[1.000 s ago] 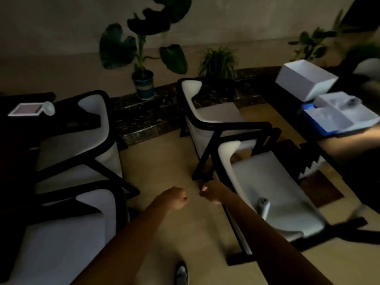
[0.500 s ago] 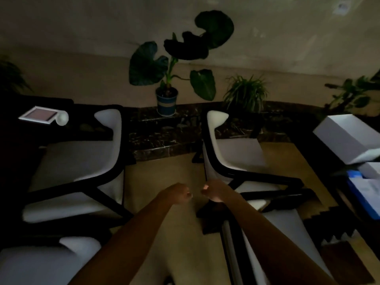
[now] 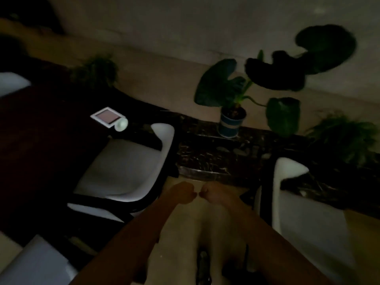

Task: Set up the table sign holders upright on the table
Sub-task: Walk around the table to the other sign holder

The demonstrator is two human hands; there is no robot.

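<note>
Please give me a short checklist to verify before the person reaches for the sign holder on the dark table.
1. Sign holder in view: ok, it lies flat on the dark table, not upright.
2. Left hand free: cannot tell, it is a closed fist.
3. Right hand free: cannot tell, also a closed fist.
4. Hands near the holder: not ok, both are over the floor, apart from the table.
5. Path to the holder: not ok, a white chair stands between.
6. Light and sharpness: not ok, the view is dark and blurred.

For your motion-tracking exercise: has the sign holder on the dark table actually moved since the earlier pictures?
No. The sign holder lies in the same spot near the table corner beside the white chair; only the camera turned.
</note>
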